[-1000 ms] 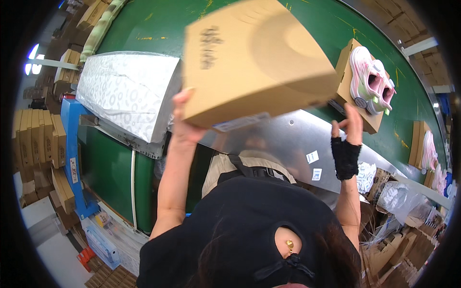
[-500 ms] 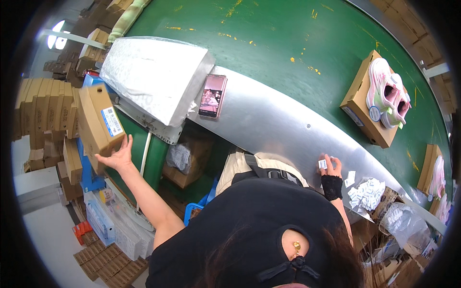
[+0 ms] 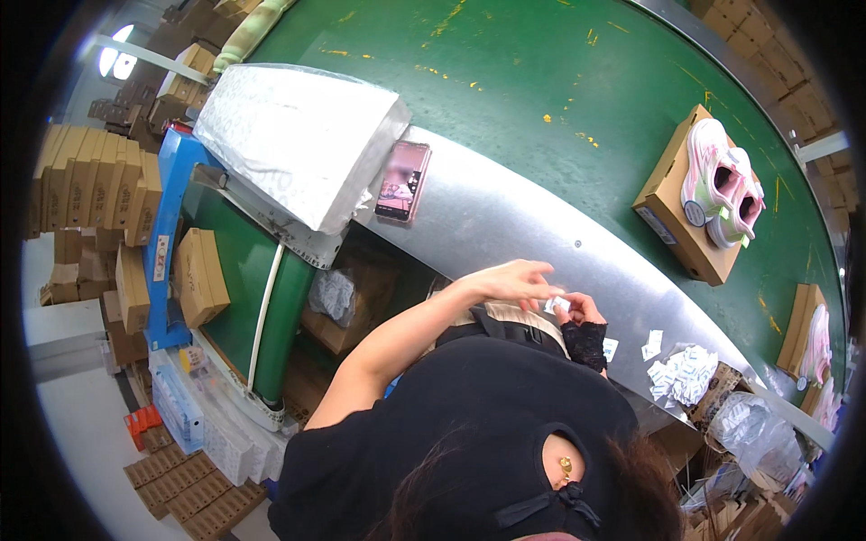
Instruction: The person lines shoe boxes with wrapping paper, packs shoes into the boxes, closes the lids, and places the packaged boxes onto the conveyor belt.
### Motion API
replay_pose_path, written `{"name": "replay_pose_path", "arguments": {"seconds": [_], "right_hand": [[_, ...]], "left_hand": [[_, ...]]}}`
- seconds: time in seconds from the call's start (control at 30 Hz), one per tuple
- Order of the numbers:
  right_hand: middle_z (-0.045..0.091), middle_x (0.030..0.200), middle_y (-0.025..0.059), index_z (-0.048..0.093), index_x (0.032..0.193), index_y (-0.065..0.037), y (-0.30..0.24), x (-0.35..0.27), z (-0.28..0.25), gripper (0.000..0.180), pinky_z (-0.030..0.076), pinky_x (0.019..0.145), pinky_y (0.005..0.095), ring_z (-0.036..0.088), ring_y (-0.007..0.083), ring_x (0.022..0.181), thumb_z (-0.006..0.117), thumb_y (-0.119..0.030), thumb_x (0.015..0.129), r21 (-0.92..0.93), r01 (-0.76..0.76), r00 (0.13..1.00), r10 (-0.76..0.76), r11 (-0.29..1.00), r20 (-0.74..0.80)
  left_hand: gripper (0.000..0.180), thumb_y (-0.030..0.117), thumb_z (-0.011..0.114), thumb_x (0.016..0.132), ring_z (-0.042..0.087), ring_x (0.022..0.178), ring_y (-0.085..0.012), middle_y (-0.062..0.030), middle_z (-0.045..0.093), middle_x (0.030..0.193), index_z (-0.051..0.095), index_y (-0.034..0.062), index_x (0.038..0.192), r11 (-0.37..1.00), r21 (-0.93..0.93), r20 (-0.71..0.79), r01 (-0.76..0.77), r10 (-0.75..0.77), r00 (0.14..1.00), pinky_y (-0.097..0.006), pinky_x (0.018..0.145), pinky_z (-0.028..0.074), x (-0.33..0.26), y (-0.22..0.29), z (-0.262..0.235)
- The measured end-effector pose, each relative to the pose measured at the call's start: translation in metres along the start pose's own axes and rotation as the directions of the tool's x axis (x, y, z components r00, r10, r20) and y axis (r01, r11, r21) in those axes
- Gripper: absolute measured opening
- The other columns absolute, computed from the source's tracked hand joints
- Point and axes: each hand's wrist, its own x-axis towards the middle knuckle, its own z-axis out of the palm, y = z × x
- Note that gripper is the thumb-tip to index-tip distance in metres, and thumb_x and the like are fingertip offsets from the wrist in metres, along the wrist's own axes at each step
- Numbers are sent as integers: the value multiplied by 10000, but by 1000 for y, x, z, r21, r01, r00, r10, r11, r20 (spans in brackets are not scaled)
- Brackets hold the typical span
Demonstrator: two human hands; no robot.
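Observation:
My right hand (image 3: 582, 312), in a black lace fingerless glove, pinches a small white packet (image 3: 557, 305) above the metal ledge (image 3: 505, 198). My left hand (image 3: 519, 281) reaches across to it with fingers stretched out, their tips close to the packet. Whether they touch it I cannot tell. Several loose white packets (image 3: 686, 374) lie in a heap to the right of my right hand. Over on the left, a brown shoebox (image 3: 201, 278) stands on a green belt beside a blue frame (image 3: 164, 243).
A phone (image 3: 402, 183) lies on the ledge beside a large white wrapped stack (image 3: 293, 135). Pink-and-white sneakers (image 3: 717, 180) rest on a shoebox (image 3: 663, 194) on the green conveyor (image 3: 505, 81). Stacked shoeboxes (image 3: 90, 180) line the far left. A clear plastic bag (image 3: 758, 424) hangs at right.
My left hand has let go of the shoebox and come across to my right hand. The shoebox now stands on the left belt. My right hand has moved left and up with the packet.

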Motion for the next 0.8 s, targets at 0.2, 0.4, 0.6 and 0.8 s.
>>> {"name": "replay_pose_path", "arguments": {"seconds": [0.2, 0.4, 0.6, 0.8], "right_hand": [[579, 790, 64, 522, 985, -4, 38, -15, -17, 282, 461, 580, 211, 557, 80, 619, 651, -61, 740, 197, 24, 997, -9, 980, -73], [539, 903, 107, 550, 967, -53, 25, -14, -31, 333, 440, 623, 303, 530, 188, 682, 682, -65, 662, -235, 280, 953, -298, 931, -45], [420, 1209, 134, 547, 1073, -191, 30, -25, -59, 505, 291, 848, 501, 392, 314, 1104, 699, -270, 598, -776, 385, 850, -520, 499, 87], [385, 1300, 70, 545, 1086, -254, 89, -26, -106, 361, 220, 877, 569, 329, 303, 1201, 569, -240, 727, -972, 106, 875, -483, 208, -8]], "left_hand": [[257, 173, 555, 843, 584, 634, -129, -102, 600, 748, 539, -56, 958, 993, -99, 144, 71, -56, 988, -234, 602, 494, 43, -21, 10], [316, 229, 583, 819, 590, 750, -182, -128, 593, 853, 539, -20, 1008, 976, -207, -86, 59, -79, 993, -292, 670, 496, 61, -28, 21], [438, 310, 668, 684, 519, 918, -282, -132, 502, 979, 563, 136, 1071, 498, 815, 19, -298, 491, 871, -357, 730, 456, 58, -29, 17], [364, 294, 639, 687, 490, 886, -235, -92, 462, 1006, 585, 195, 1033, 42, 923, 312, -383, 501, 807, -369, 709, 430, 69, -36, 21]]}}
